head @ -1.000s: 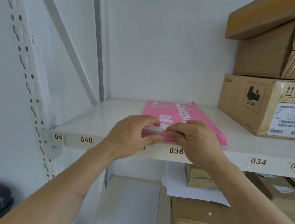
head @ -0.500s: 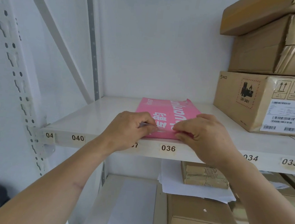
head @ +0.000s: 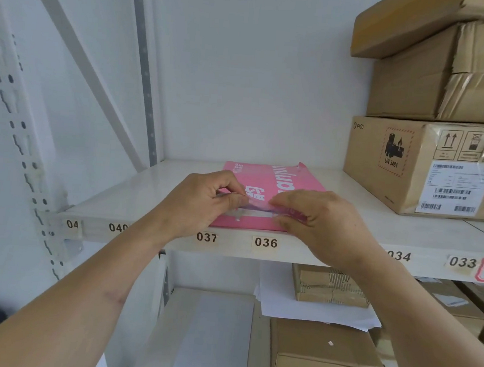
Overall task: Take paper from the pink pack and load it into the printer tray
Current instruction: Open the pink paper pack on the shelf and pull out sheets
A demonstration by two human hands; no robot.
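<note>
Pink pack (head: pixel 275 183) lies flat at shelf (head: pixel 123 200) front edge, centre frame, long axis running away from me. Left hand (head: pixel 201 203) and right hand (head: pixel 325 218) both pinch its near-end wrapper flap; sheets inside, not yet drawn.

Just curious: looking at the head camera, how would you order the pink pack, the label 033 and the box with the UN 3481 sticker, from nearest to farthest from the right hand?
1. pink pack, under the right hand.
2. box with the UN 3481 sticker, right, farther back.
3. label 033, far right on the shelf edge.

Open shelf (head: pixel 123 203) left of the pink pack (head: pixel 267 182); stacked cardboard boxes (head: pixel 427 166) crowding its right, wall close behind.
</note>
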